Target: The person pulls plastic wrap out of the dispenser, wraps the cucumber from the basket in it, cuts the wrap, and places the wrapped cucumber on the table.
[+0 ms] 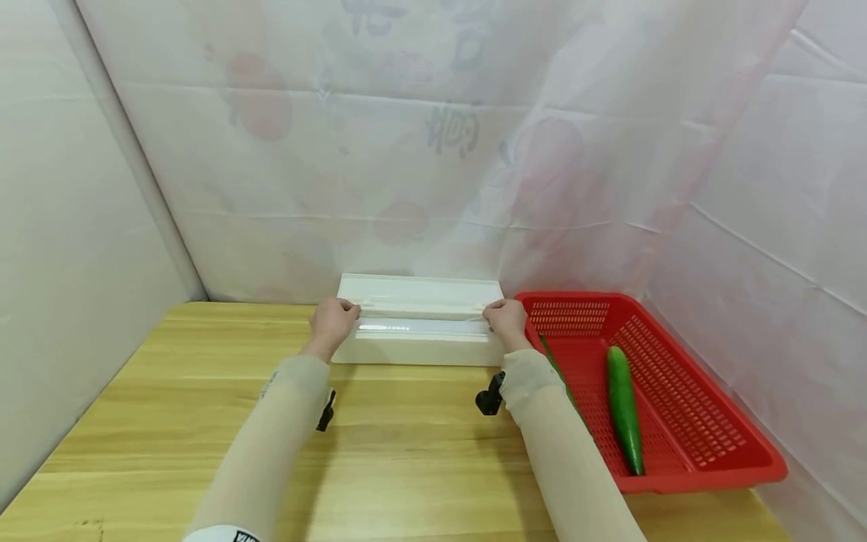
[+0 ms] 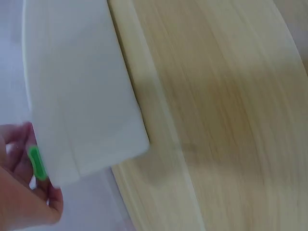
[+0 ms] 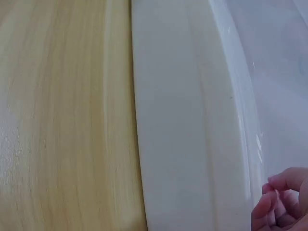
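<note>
A long white cling film dispenser (image 1: 418, 352) lies at the back of the table with its lid (image 1: 420, 288) raised. A shiny roll of clear cling film (image 1: 420, 326) shows inside it. At the dispenser's left end my left hand (image 1: 332, 325) pinches the film between thumb and fingers. My right hand (image 1: 506, 322) pinches the film at the other end. In the left wrist view, a bright green piece (image 2: 37, 162) shows at the dispenser's end beside the left fingers. The right wrist view has the right fingertips (image 3: 272, 185) together at the dispenser's upper edge. The film itself is hard to make out.
A red plastic basket (image 1: 711, 479) stands to the right, close to my right forearm. It holds a green cucumber (image 1: 625, 406) and a long thin green vegetable (image 1: 552, 360), partly hidden by the sleeve. White printed sheeting (image 1: 406, 173) hangs behind the wooden table (image 1: 406, 452).
</note>
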{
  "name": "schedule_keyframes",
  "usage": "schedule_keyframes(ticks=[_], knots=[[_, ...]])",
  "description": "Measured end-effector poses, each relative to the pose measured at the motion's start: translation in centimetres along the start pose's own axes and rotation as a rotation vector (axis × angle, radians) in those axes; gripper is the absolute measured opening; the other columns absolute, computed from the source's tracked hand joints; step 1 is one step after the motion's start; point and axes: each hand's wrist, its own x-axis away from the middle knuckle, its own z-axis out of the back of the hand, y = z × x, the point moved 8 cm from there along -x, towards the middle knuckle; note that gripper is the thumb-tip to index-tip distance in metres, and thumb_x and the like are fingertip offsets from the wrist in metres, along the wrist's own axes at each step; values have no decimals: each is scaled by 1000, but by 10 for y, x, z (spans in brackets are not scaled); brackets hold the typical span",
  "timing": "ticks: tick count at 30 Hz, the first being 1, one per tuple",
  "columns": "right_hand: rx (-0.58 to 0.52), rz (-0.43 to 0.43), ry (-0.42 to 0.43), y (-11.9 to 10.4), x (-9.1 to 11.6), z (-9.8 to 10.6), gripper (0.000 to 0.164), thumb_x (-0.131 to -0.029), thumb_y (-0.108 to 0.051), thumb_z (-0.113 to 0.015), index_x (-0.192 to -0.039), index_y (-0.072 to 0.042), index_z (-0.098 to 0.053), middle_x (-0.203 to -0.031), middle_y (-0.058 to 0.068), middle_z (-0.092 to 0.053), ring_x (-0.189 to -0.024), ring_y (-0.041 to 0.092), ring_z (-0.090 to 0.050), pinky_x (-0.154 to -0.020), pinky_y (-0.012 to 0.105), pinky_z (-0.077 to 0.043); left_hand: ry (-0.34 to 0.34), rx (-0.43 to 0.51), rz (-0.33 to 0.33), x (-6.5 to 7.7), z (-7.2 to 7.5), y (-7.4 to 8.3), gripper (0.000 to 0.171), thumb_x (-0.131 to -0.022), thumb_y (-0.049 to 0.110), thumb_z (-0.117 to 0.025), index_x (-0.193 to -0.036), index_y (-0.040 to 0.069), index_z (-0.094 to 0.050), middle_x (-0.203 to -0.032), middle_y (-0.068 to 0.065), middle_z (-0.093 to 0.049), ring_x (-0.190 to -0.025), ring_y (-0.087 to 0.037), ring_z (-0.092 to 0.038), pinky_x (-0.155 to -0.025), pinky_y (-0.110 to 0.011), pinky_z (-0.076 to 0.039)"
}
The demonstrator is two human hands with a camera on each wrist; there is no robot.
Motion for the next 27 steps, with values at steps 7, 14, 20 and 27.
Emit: schedule_keyframes(ticks=[7, 14, 20, 27], knots=[[-26, -61, -5, 1, 0, 1, 23, -79, -14, -57, -89, 1, -71, -95, 16, -68, -53, 12, -54, -56, 24, -47, 94, 127, 79, 4, 1, -1, 27, -94, 18, -50, -109, 7, -69, -117, -13, -65, -116, -32, -53, -103, -51, -28], [-149, -146, 53, 4, 0, 8, 14, -81, -16, -62, -83, -2, -65, -89, 10, -63, -52, 11, -52, -57, 22, -46, 117, 184, 83, 3, 4, 3, 27, -94, 19, -51, -109, 6, -69, -115, -14, -66, -114, -32, -53, -101, -50, -29], [-271, -172, 60, 4, -4, 12, 12, -82, -14, -63, -82, -2, -64, -62, -2, -53, -47, 7, -50, -54, 20, -45, 115, 218, 85, 1, 11, 6, 28, -94, 21, -52, -111, 7, -68, -117, -13, -65, -116, -32, -53, -101, -48, -30], [-495, -214, 0, 1, -5, 12, 18, -86, -8, -60, -100, 1, -65, -56, -5, -52, -45, 6, -46, -48, 16, -46, 83, 283, 106, -1, 17, 7, 29, -94, 20, -53, -114, 5, -67, -122, -15, -62, -115, -32, -54, -98, -43, -39]])
